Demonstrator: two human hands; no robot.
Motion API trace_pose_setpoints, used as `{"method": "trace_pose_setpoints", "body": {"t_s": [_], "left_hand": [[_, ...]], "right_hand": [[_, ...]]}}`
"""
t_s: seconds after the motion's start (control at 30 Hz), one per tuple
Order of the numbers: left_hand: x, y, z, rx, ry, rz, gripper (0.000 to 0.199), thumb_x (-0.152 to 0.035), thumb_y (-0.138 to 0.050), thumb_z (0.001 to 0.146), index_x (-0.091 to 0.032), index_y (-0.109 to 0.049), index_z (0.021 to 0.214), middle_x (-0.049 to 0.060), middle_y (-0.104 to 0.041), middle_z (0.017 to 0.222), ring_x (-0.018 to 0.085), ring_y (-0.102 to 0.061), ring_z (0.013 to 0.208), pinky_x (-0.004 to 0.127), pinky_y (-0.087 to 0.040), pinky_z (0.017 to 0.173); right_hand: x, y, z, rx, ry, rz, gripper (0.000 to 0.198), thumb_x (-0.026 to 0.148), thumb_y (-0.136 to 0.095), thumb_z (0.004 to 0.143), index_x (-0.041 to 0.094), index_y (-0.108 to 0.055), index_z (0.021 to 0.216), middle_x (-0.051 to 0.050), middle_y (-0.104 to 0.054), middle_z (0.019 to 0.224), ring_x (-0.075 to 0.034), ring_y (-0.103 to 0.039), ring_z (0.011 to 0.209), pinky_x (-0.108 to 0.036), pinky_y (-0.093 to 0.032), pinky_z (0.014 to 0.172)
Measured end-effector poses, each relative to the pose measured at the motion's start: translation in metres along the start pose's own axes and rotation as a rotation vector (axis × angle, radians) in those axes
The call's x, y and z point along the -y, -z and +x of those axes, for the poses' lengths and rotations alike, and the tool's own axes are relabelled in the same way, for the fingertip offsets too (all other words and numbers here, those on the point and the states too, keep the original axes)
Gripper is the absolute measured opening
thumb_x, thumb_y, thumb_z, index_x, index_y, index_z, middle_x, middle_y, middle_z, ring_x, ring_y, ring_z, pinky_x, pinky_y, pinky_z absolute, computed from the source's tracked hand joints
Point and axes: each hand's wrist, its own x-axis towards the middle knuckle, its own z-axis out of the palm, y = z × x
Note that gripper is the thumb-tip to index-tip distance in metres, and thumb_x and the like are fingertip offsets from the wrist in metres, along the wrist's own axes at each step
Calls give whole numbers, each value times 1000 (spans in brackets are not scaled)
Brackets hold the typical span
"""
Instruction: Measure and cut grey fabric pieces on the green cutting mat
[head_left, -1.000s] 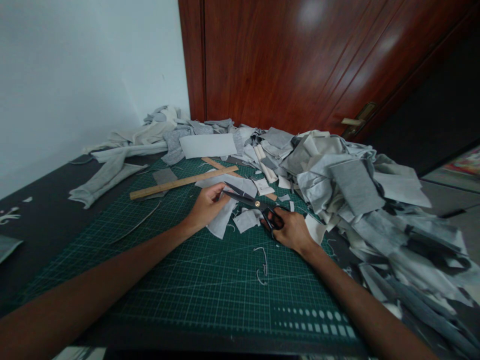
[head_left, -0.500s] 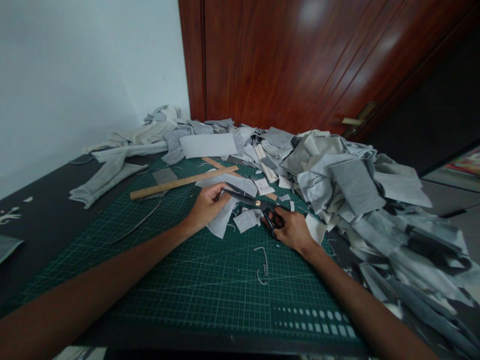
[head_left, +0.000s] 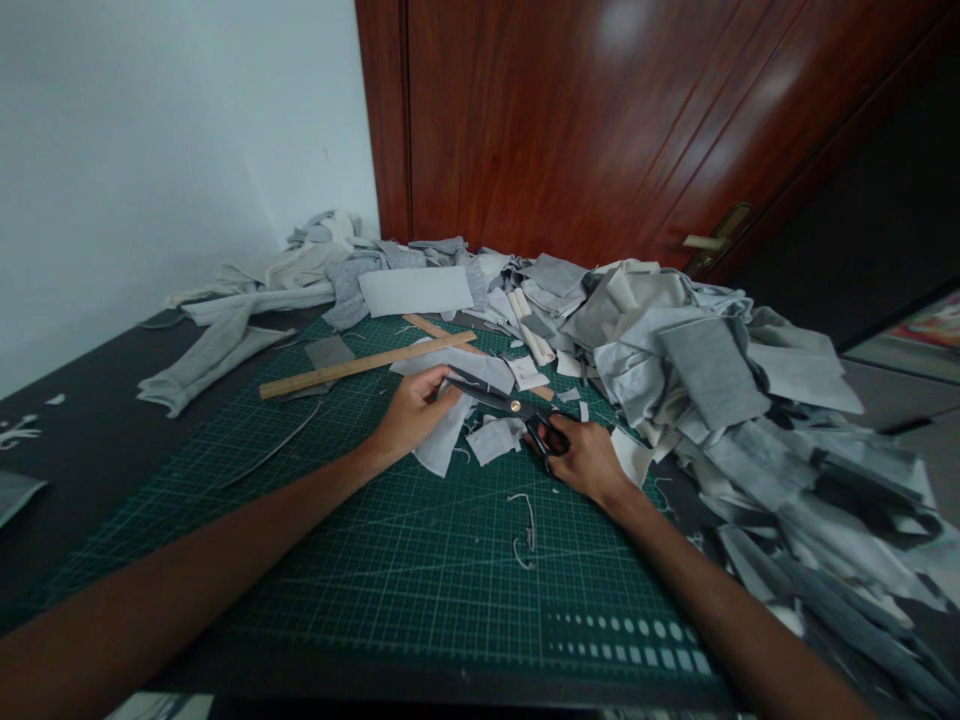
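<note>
My right hand (head_left: 589,458) is wrapped round the black handles of a pair of scissors (head_left: 515,406), whose blades point left. Thumb and fingers of my left hand (head_left: 417,408) pinch a light grey piece of cloth (head_left: 439,447) right at the blade tips. The blades lie across this cloth, slightly apart; part of the cloth is hidden behind my left fingers and the blades. Just below the scissors a small whitish fabric scrap (head_left: 495,440) rests on the green cutting mat (head_left: 420,580).
A wooden ruler (head_left: 367,364) lies across the mat, over a second wooden strip (head_left: 426,325). Heaped grey and cream fabric pieces (head_left: 712,370) line the back and right side. A white rectangular piece (head_left: 416,291) lies at the back. Thread bits (head_left: 530,525) lie near the front.
</note>
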Motion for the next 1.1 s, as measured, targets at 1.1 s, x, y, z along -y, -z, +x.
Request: {"method": "trace_pose_setpoints", "body": {"t_s": [1.1], "left_hand": [[5,-1,0,23,1,-32,19,-24,-61,89,-15,-71,103,5,-76,98,16,-69,87,28,-55,78]], "right_hand": [[2,6,2,50,-42,-36,6,21,-57,79,22,-57,73,0,-60,61,-15,-51,54,-27,-29,56]]}}
